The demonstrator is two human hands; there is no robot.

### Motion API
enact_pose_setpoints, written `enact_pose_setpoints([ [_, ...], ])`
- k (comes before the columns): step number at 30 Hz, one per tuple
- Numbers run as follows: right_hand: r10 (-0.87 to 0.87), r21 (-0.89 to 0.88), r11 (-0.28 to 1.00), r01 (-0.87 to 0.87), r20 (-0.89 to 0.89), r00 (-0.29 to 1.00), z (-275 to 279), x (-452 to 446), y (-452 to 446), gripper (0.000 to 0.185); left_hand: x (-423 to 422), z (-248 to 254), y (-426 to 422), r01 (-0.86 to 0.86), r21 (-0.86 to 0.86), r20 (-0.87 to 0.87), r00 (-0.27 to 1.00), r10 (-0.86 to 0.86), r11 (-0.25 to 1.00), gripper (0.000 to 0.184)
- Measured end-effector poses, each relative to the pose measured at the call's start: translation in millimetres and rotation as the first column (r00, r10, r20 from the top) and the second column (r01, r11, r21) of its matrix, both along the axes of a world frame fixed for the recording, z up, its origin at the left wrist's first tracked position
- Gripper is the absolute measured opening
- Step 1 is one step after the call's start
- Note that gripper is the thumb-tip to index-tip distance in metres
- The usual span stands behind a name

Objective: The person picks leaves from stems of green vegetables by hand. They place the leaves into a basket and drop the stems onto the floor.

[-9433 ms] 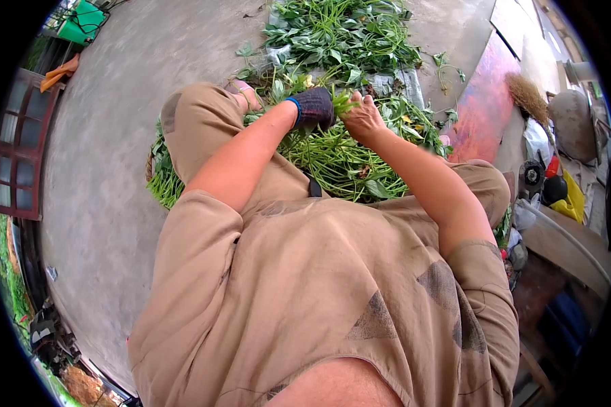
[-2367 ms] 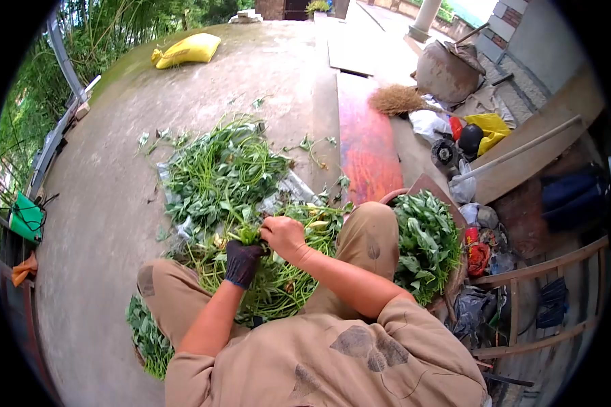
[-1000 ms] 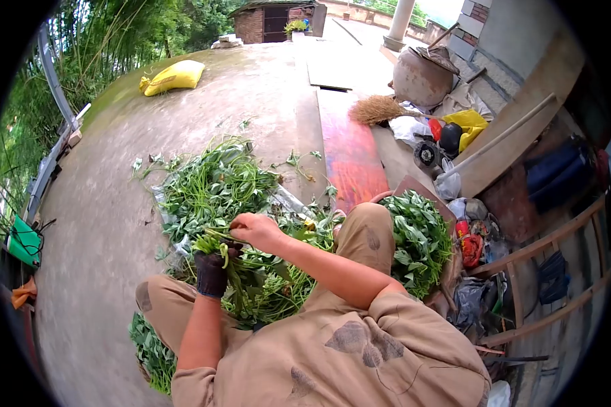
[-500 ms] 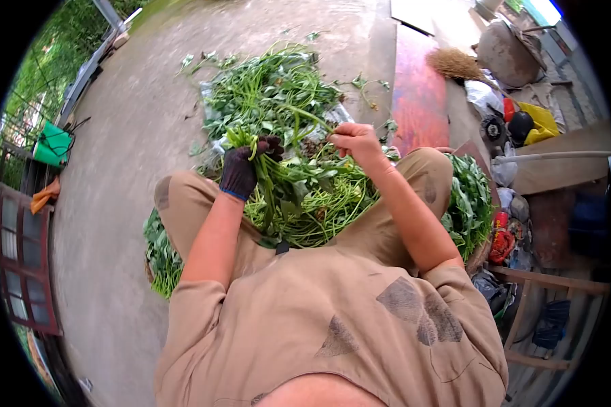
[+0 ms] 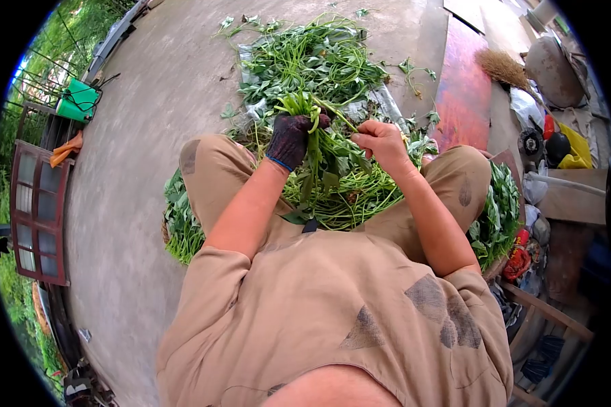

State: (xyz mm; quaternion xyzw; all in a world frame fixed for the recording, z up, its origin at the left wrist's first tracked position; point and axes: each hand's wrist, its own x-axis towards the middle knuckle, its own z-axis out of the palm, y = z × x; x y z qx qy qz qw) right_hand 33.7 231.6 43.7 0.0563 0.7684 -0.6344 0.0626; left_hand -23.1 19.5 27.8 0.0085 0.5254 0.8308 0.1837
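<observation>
My left hand [image 5: 289, 141], in a dark glove, is closed around a bunch of leafy green stems [image 5: 296, 104]. The cut-looking ends stick up above the fist and the leaves hang down below it. To its right, my bare right hand [image 5: 383, 145] pinches the end of a single green stem [image 5: 337, 115], which slants up and left toward the bunch. Beneath both hands, between my legs, lies a pile of loose green stems [image 5: 353, 203]. Farther out, a bigger heap of leafy vines [image 5: 309, 61] rests on a pale sheet [image 5: 385, 103].
Leafy greens [image 5: 499, 214] fill a basket beside my right knee, and more greens [image 5: 183, 220] sit by my left leg. A reddish board [image 5: 463, 85], a straw broom [image 5: 501, 66] and bags lie at right. At left are a green bucket [image 5: 78, 100] and a framed window panel [image 5: 41, 210].
The view has swung, so the scene sits farther right. The stem in my right hand now reaches close to the bunch, whose stem ends stand more upright in my left fist.
</observation>
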Motion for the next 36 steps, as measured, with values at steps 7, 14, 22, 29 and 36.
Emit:
enact_pose_setpoints([
  [7,-0.009,-0.129,0.992,0.009,-0.003,1.0,3,-1,-7,0.014,-13,-10,-4,-0.016,0.235,0.226,0.973,-0.039,0.972,0.015],
  [14,0.048,0.039,0.998,-0.049,0.023,0.999,26,8,7,0.015,-25,-26,-22,-0.386,-0.615,-0.649,0.743,-0.163,0.687,0.014],
  [22,0.092,-0.306,0.95,-0.053,0.114,0.989,25,10,14,0.015,-12,-3,-23,0.051,0.027,0.047,0.998,-0.052,0.998,0.02],
  [29,0.107,-0.286,0.955,-0.082,0.073,0.992,19,5,-8,0.013,16,-1,5,0.259,0.065,-0.018,0.966,-0.258,0.964,0.03],
  [36,0.169,-0.307,0.944,-0.118,0.145,0.975,15,8,-10,0.015,5,-20,6,0.151,0.182,0.159,0.971,-0.18,0.972,0.025],
])
